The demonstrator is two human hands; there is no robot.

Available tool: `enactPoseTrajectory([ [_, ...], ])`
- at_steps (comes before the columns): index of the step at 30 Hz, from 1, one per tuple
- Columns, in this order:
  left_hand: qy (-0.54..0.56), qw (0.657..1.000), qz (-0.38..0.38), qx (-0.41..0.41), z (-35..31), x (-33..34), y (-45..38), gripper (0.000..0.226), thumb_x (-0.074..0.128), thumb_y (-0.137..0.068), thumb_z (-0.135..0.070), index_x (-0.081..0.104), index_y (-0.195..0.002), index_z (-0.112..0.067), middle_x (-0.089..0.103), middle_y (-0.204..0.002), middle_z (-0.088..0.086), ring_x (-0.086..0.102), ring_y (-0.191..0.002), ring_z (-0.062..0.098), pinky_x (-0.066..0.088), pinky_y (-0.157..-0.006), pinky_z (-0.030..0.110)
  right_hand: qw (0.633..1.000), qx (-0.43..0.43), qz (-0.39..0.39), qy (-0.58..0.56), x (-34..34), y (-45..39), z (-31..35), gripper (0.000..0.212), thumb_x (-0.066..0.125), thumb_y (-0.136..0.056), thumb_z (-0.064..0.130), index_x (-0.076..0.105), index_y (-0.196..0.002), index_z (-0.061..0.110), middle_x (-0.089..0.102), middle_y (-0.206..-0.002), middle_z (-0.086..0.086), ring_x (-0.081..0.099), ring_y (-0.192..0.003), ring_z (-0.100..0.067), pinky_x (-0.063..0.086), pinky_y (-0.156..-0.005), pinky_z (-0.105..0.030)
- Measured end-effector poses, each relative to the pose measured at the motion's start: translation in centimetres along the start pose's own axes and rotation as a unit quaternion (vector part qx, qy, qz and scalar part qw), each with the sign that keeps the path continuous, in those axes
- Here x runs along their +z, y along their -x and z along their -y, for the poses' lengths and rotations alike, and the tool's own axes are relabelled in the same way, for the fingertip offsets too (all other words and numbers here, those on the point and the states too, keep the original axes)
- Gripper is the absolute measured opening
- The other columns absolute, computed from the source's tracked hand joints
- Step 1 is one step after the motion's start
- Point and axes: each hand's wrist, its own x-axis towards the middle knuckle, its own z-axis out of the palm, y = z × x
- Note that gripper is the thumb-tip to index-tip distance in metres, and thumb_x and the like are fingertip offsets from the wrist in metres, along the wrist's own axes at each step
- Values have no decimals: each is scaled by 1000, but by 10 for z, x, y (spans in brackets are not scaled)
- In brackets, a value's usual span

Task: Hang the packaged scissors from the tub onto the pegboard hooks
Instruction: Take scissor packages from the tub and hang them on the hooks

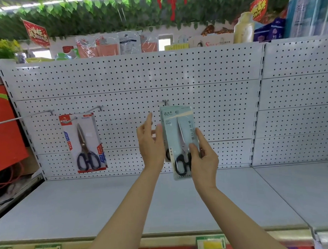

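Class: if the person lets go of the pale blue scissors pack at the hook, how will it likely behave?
The pale blue scissors pack looks like flat, fairly stiff card, so it should hang straight. The handles sit low, so it is probably bottom-heavy and may swing. The right hand pinches its lower edge.

A pegboard (138,78) stands behind a shelf (106,202). One scissors pack (83,143) hangs from a hook (72,120) at left; to its right, a second pack (180,142) sits below another hook (165,101), between the left hand (151,143) and the right hand (204,156).
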Motion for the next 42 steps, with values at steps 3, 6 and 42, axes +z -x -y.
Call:
enactPoseTrajectory([
  [3,-18,996,79,30,-17,-2,-15,56,60,-91,-46,39,-143,-42,39,-125,-12,55,-95,-1,47,-73,12,1000,1,-2,-3,9,-5,-6,46,56,-95,8,57,-132,37,63,-124,19,62,-106,2,50,-82,-14],
  [6,-73,990,113,34,-19,1,-21,69,68,-84,-49,37,-145,-41,38,-124,-13,55,-90,-2,52,-77,26,1000,16,-11,-7,14,-8,-14,46,57,-95,10,57,-130,40,64,-117,23,65,-101,-2,53,-80,-21],
  [42,-304,877,159,336,-55,-1,66,78,59,-87,-48,30,-150,-13,35,-152,9,31,-140,30,27,-113,46,786,-296,2,542,-124,2,23,68,72,-80,36,49,-137,7,54,-134,-10,50,-124,-30,31,-104,-39],
])
